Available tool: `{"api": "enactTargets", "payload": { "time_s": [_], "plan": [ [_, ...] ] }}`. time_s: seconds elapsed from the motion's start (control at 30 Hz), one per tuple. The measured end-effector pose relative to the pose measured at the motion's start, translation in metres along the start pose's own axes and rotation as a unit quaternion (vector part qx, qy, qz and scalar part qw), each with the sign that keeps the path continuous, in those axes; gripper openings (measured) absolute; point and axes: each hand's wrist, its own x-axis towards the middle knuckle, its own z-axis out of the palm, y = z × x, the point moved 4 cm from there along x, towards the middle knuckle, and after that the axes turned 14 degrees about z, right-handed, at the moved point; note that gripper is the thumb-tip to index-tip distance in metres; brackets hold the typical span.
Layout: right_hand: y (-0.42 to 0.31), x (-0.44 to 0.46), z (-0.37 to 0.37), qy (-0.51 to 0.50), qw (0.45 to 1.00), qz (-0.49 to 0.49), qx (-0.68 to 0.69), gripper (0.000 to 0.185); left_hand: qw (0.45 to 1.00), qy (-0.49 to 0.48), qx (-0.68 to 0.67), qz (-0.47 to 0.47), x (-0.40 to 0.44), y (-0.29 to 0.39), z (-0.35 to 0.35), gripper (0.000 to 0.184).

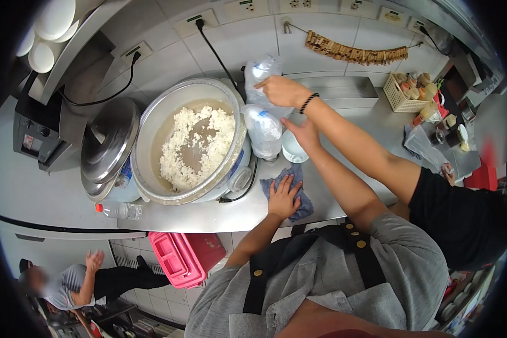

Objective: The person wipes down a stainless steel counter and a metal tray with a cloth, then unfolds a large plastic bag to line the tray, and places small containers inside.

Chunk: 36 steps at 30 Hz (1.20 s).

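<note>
My left hand (284, 197) lies flat with its fingers spread on a crumpled blue-grey cloth (303, 206) on the steel counter. My right hand (304, 134) is raised over a stack of small white bowls (294, 147), with its thumb stretched away from the fingers. Its thumb is near a clear plastic bag (263, 132) with a blue mark; I cannot tell whether they touch. Some of its fingers are hidden by a co-worker's arm. To the left stands a large round cooker pot (142, 152), with cooked white rice (226, 127) ringed around its bottom.
A co-worker's hand (281, 91) with a black bracelet reaches across to another plastic bag (259, 70). Left are a metal lid (111, 141) and a water bottle (118, 210). A pink bin (177, 259) stands below the counter. A bottle basket (396, 98) sits right; another person (76, 281) is lower left.
</note>
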Motion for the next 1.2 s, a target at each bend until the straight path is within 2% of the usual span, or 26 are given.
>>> {"api": "enactTargets", "payload": {
  "time_s": [0.03, 0.1, 0.17, 0.33, 0.4, 0.5, 0.53, 0.57, 0.63, 0.67, 0.7, 0.77, 0.8, 0.83, 0.9, 0.93, 1.1, 1.17, 1.2],
  "plan": [
    [-0.006, 0.016, 0.010, -0.039, 0.999, -0.021, -0.022, 0.079, 1.000, 0.002, -0.001, -0.005, 0.000, -0.001, 0.000, 0.055],
    [-0.004, 0.042, 0.031, -0.047, 0.998, -0.021, -0.045, 0.079, 1.000, 0.008, -0.012, -0.003, -0.001, -0.001, 0.001, 0.055],
    [-0.006, 0.056, 0.042, -0.052, 0.991, -0.021, -0.124, 0.080, 1.000, 0.007, -0.013, -0.004, 0.000, -0.002, -0.001, 0.055],
    [-0.010, 0.051, 0.048, -0.053, 0.932, 0.004, -0.360, 0.086, 1.000, 0.006, -0.019, -0.001, 0.000, -0.003, -0.002, 0.055],
    [-0.007, 0.051, 0.047, -0.068, 0.917, 0.008, -0.393, 0.089, 1.000, 0.009, -0.021, -0.003, -0.001, -0.002, -0.002, 0.055],
    [0.020, 0.080, 0.047, -0.147, 0.944, -0.025, -0.294, 0.099, 1.000, 0.014, -0.020, 0.000, -0.001, -0.003, 0.000, 0.056],
    [0.022, 0.081, 0.047, -0.211, 0.956, -0.053, -0.195, 0.108, 1.000, 0.012, -0.022, 0.002, -0.001, -0.003, 0.001, 0.056],
    [0.030, 0.081, 0.044, -0.209, 0.957, -0.048, -0.195, 0.108, 1.000, 0.018, -0.020, 0.000, -0.001, -0.004, 0.001, 0.058],
    [0.031, 0.068, 0.013, -0.080, 0.996, -0.015, -0.030, 0.113, 1.000, 0.014, -0.027, 0.004, 0.000, -0.001, -0.001, 0.060],
    [0.031, 0.054, 0.000, -0.053, 0.997, -0.037, 0.029, 0.106, 0.999, 0.037, 0.005, -0.005, -0.001, 0.001, -0.006, 0.063],
    [0.034, 0.042, -0.010, -0.046, 0.998, -0.020, 0.024, 0.106, 0.998, 0.059, 0.035, -0.012, -0.001, 0.003, -0.011, 0.066],
    [0.050, 0.015, -0.037, 0.007, 1.000, -0.017, -0.012, 0.086, 0.998, 0.051, 0.016, -0.023, 0.000, 0.004, -0.007, 0.071],
    [0.060, -0.003, -0.049, 0.039, 0.998, -0.049, -0.017, 0.064, 0.999, 0.019, 0.022, -0.045, 0.002, 0.002, 0.003, 0.075],
    [0.082, -0.020, -0.062, 0.056, 0.997, -0.036, -0.024, 0.064, 1.000, 0.011, 0.010, -0.028, 0.003, 0.010, 0.009, 0.075],
    [0.116, -0.058, -0.082, 0.050, 0.998, -0.007, -0.034, 0.054, 0.993, -0.065, 0.079, -0.055, 0.001, 0.018, 0.017, 0.078],
    [0.125, -0.081, -0.096, 0.041, 0.998, 0.015, -0.035, 0.049, 0.991, -0.096, 0.055, -0.074, 0.008, 0.027, 0.009, 0.081],
    [0.174, -0.181, -0.164, 0.029, 0.991, 0.080, -0.103, 0.039, 0.996, -0.075, -0.041, 0.018, 0.071, 0.049, 0.047, 0.088],
    [0.197, -0.210, -0.189, 0.011, 0.985, 0.146, -0.090, 0.038, 0.997, -0.037, -0.047, 0.059, 0.119, 0.067, 0.056, 0.092],
    [0.211, -0.225, -0.201, 0.007, 0.980, 0.189, -0.069, 0.037, 0.997, -0.053, -0.021, 0.048, 0.147, 0.071, 0.060, 0.092]
  ]
}}
